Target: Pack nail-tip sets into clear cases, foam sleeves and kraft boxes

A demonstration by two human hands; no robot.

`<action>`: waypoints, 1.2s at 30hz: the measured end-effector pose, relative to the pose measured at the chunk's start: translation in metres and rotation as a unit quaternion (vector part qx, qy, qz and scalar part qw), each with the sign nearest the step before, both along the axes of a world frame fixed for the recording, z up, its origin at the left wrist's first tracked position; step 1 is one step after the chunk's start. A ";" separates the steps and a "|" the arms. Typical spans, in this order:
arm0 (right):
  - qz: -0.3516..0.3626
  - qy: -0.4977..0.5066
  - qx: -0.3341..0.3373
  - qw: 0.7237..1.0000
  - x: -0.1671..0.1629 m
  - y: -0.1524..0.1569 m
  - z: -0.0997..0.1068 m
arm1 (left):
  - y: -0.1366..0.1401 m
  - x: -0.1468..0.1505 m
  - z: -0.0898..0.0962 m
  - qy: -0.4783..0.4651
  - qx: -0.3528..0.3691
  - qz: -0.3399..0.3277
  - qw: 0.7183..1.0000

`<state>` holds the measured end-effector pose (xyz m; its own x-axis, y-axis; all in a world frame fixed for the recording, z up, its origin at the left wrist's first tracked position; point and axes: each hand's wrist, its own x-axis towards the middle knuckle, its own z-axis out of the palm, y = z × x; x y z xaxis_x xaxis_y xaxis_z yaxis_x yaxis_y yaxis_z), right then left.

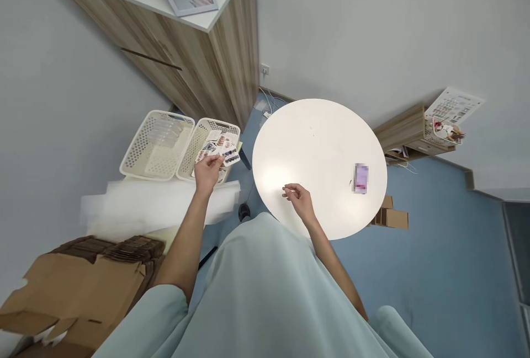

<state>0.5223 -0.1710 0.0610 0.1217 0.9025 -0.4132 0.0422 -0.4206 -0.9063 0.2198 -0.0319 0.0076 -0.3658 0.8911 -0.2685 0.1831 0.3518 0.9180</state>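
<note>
My left hand (207, 173) is over the right-hand white basket (187, 155), its fingers pinched on the edge of a small white card (232, 157) with dark, nail-like shapes on it. Beneath it, several printed cards (213, 145) lie piled in that basket. My right hand (301, 202) hovers above or rests on the near left part of the round white table (318, 154); I cannot tell which. Its fingers are loosely curled and apart, with nothing visible in them. A blurred purple item (360, 178) lies on the table's right side.
A second white basket (128, 162) with clear plastic pieces stands at the left. Nearer are a white wrapped roll (153, 203) and flattened cardboard boxes (78, 286). A wooden cabinet (223, 54) stands behind the baskets. Small brown boxes (396, 219) sit on the floor beyond the table.
</note>
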 end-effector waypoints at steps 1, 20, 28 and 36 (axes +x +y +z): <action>0.002 0.006 0.000 1.000 0.004 0.000 0.001 | -0.008 0.013 0.006 -0.038 -0.004 -0.011 0.999; -0.090 0.096 0.025 0.991 0.075 -0.061 0.002 | -0.113 0.188 0.054 -0.237 -0.113 -0.263 0.929; -0.058 0.303 -0.027 0.951 0.071 -0.074 0.007 | -0.125 0.196 0.059 -0.476 -0.136 -0.357 0.792; -0.095 0.099 -0.045 0.990 0.056 -0.072 0.019 | -0.132 0.186 0.061 -0.415 -0.146 -0.270 0.856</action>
<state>0.5787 -0.2428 0.0798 0.1944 0.8300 -0.5228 -0.2196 -0.4827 -0.8478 0.4057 -0.1637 0.0690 0.5037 0.7210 -0.4758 -0.2821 0.6579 0.6982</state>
